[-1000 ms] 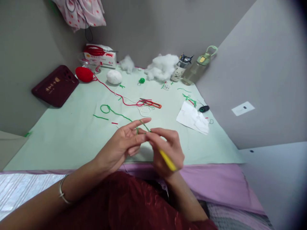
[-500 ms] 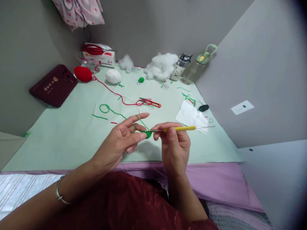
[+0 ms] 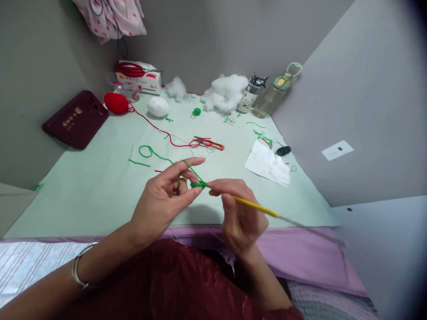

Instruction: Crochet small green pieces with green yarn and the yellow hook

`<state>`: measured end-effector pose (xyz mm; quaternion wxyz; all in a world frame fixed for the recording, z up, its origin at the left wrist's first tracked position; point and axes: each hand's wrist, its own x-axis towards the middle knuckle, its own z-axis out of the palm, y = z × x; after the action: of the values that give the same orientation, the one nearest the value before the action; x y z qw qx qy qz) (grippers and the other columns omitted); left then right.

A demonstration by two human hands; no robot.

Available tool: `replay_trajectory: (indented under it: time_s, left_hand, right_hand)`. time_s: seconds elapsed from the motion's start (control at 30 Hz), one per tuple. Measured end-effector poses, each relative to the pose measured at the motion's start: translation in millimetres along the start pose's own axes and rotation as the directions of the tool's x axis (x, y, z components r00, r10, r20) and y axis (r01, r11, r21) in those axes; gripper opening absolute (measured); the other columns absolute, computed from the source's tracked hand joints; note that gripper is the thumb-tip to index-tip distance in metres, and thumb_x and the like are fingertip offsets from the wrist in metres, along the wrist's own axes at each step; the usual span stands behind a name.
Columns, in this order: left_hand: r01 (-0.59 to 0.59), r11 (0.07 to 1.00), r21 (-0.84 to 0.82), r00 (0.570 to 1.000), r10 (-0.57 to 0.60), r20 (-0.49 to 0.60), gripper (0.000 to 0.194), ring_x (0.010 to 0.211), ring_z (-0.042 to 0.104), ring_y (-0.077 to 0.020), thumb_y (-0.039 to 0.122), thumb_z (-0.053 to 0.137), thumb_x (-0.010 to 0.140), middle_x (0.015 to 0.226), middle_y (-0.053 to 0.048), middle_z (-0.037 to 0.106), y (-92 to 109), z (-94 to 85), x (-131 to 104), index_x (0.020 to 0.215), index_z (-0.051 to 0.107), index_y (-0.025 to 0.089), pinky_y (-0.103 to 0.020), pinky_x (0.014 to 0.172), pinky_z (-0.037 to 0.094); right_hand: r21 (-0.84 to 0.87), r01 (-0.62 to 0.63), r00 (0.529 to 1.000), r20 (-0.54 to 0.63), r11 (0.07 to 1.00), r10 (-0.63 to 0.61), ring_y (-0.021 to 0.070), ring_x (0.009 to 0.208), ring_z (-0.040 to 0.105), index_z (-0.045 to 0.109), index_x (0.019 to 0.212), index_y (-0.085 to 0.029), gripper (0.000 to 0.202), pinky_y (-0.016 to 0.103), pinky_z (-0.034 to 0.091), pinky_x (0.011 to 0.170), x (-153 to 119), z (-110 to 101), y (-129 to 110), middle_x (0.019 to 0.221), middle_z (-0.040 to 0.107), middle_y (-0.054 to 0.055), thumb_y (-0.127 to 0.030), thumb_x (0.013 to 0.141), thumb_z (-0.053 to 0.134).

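Between the thumb and fingers of my left hand (image 3: 167,191) is a small green crochet piece (image 3: 199,184). Green yarn (image 3: 191,168) runs from it up over my raised left index finger and back to a loose loop on the table. My right hand (image 3: 242,215) grips a crochet hook (image 3: 258,207) by its yellow handle. The hook's front end meets the green piece, its tip hidden in the stitches. The rear metal shaft points down to the right and is blurred.
Behind my hands lie orange-handled snips (image 3: 213,143), with red yarn (image 3: 153,128) across them. Farther back are a red yarn ball (image 3: 116,103), a white ball (image 3: 158,107), white stuffing (image 3: 224,92), a pen cup (image 3: 247,101) and a bottle (image 3: 271,94). White paper (image 3: 267,163) lies at right.
My right hand has turned, swinging the hook's rear end from nearly level to down and right. The green piece has tilted and shifted slightly left in my left fingers.
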<state>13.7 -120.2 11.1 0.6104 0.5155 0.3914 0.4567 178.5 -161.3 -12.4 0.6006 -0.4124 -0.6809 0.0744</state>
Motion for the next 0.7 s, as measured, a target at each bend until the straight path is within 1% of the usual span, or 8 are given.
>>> replay_trajectory:
  time_s: [0.1,0.17,0.23,0.3,0.4,0.5,0.6,0.7]
  left_hand:
    - [0.091,0.982,-0.167,0.995,-0.084,0.047,0.056,0.054,0.039,-0.0040,0.018,0.087,0.079,0.089,0.002,0.063,1,1.7,1,0.133,0.072,0.029,-0.017,0.050,0.037]
    - [0.249,0.916,-0.316,0.964,-0.204,0.170,0.060,0.047,0.030,-0.0010,0.019,0.087,0.080,0.080,0.005,0.060,2,0.4,4,0.137,0.069,0.025,-0.015,0.043,0.029]
    - [0.359,0.841,-0.406,0.927,-0.271,0.260,0.053,0.044,0.020,0.0004,0.020,0.085,0.083,0.068,0.008,0.050,3,-2.0,7,0.134,0.071,0.019,-0.014,0.040,0.020]
    - [0.356,0.823,-0.444,0.929,-0.260,0.264,0.047,0.045,0.018,0.0008,0.019,0.084,0.085,0.066,0.009,0.047,4,-3.4,9,0.130,0.073,0.018,-0.013,0.041,0.018]
    - [0.288,0.866,-0.409,0.949,-0.202,0.242,0.045,0.048,0.026,0.0013,0.017,0.085,0.082,0.081,0.004,0.060,4,-1.7,9,0.126,0.076,0.023,-0.013,0.042,0.022]
    - [0.206,0.923,-0.324,0.972,-0.154,0.179,0.047,0.053,0.039,-0.0014,0.017,0.086,0.081,0.088,0.002,0.064,1,2.3,7,0.127,0.077,0.027,-0.013,0.045,0.031]
    - [0.153,0.939,-0.309,0.987,-0.131,0.092,0.051,0.056,0.042,-0.0030,0.017,0.087,0.080,0.088,0.002,0.063,-3,4.4,6,0.129,0.076,0.027,-0.014,0.047,0.035]
    - [0.285,0.869,-0.404,0.956,-0.226,0.189,0.046,0.048,0.031,-0.0012,0.020,0.086,0.082,0.071,0.006,0.053,-4,3.3,8,0.127,0.077,0.022,-0.014,0.044,0.029]
  right_hand:
    - [-0.295,0.175,0.985,0.060,0.939,-0.164,0.0203,0.099,0.073,0.074,0.122,-0.026,0.035,0.034,0.063,0.080,-5,2,2,0.107,0.075,0.007,-0.006,0.094,0.067]
    - [-0.318,0.209,0.977,0.037,0.925,-0.208,0.0200,0.099,0.073,0.075,0.120,-0.028,0.034,0.034,0.064,0.079,-5,4,3,0.108,0.075,0.006,-0.007,0.094,0.067]
    - [-0.137,0.100,0.991,-0.074,0.985,-0.111,0.0185,0.089,0.073,0.075,0.116,-0.028,0.027,0.034,0.063,0.074,-1,6,5,0.101,0.075,0.005,-0.012,0.099,0.061]
    - [0.148,-0.065,0.982,-0.165,0.987,0.089,0.0160,0.075,0.069,0.076,0.110,-0.027,0.024,0.034,0.060,0.066,4,6,6,0.090,0.073,0.003,-0.017,0.104,0.054]
    - [0.370,-0.203,0.960,-0.109,0.906,0.260,0.0142,0.070,0.066,0.076,0.102,-0.025,0.021,0.032,0.057,0.063,9,7,8,0.087,0.072,0.002,-0.021,0.103,0.056]
    - [0.259,-0.196,0.974,-0.060,0.946,0.218,0.0167,0.082,0.071,0.077,0.104,-0.025,0.020,0.034,0.060,0.070,8,10,7,0.093,0.076,0.004,-0.017,0.101,0.060]
    - [-0.018,-0.049,0.996,-0.074,0.999,0.048,0.0184,0.090,0.074,0.076,0.115,-0.029,0.028,0.035,0.063,0.075,1,13,6,0.100,0.077,0.005,-0.011,0.098,0.062]
    - [-0.184,0.100,0.991,-0.072,0.978,-0.115,0.0202,0.097,0.073,0.076,0.121,-0.031,0.034,0.036,0.063,0.078,-2,12,7,0.108,0.077,0.006,-0.010,0.096,0.066]
